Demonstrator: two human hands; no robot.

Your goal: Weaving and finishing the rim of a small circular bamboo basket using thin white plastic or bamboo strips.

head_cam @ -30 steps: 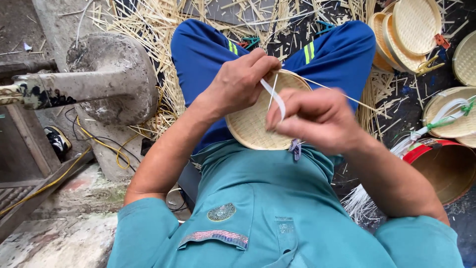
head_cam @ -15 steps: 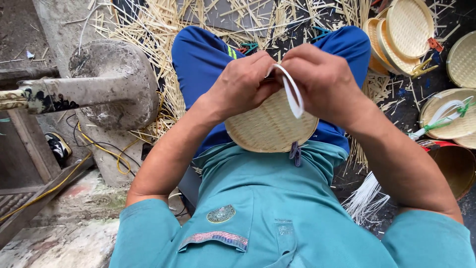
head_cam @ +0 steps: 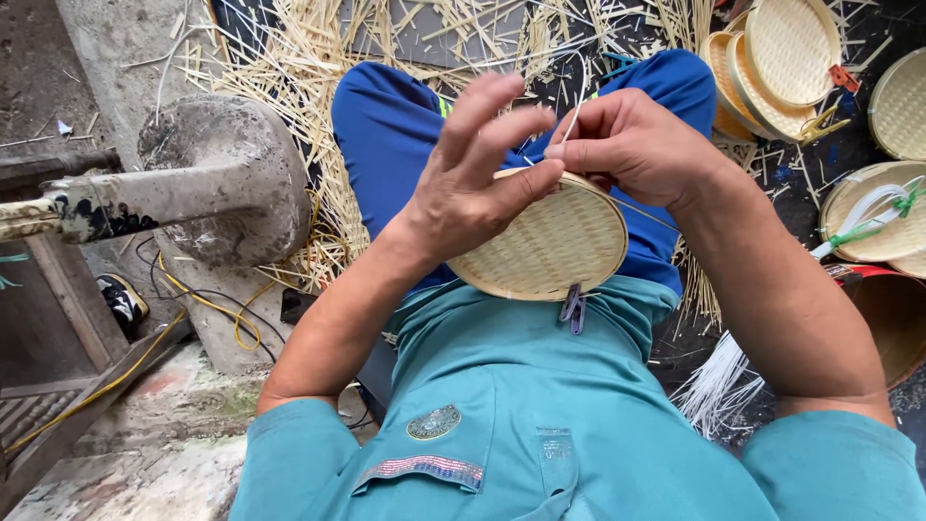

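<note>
My left hand [head_cam: 473, 183] rested on the upper rim of a round woven bamboo tray [head_cam: 545, 241] that lay on my lap, against the hem of my teal shirt [head_cam: 521, 415]. The thumb pressed the rim while the other fingers were spread and lifted clear of the weave, so the hand was part open, steadying the tray rather than closed around it. My right hand [head_cam: 637, 145] sat just beside the left, above the far edge of the tray, with thumb and forefinger pinched together on a thin pale strip [head_cam: 574, 121] that rose from between both hands. A small clip [head_cam: 574, 309] hung at the tray's near edge, below my left hand. Beyond my hands, past my blue trousers [head_cam: 386, 135], loose straw-coloured splints [head_cam: 289, 68] covered the ground. To the right of my right hand stood a stack of finished round trays [head_cam: 781, 58], with further trays [head_cam: 873, 212] near my right forearm, one bearing a white band tied with green. Well to the left of my left hand stood a grey, dirt-caked machine part [head_cam: 222, 174] on a concrete base.
</note>
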